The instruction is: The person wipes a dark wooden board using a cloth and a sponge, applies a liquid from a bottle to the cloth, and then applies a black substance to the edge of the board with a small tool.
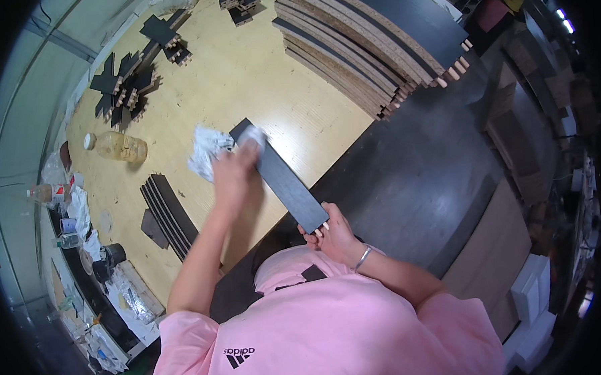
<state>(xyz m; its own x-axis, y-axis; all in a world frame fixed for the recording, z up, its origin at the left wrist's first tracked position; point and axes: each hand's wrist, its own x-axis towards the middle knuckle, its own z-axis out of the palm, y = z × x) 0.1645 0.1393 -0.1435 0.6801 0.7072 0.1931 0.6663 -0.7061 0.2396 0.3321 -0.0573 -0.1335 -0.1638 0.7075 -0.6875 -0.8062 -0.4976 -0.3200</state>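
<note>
Wiping the dark panel [281,177]: our left hand [231,176] presses a white rag [208,150] on it, our right hand [333,236] clamps its near end; next, wipe the remaining length.

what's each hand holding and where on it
The right hand grips the dark board at its near end. The left hand presses a white rag on the board's far end.

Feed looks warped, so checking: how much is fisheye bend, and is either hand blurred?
Head view: strong fisheye, the stacked boards curve near the dark rim; the left hand with the white cloth is slightly smeared; the right hand and dark panel stay sharp.
</note>
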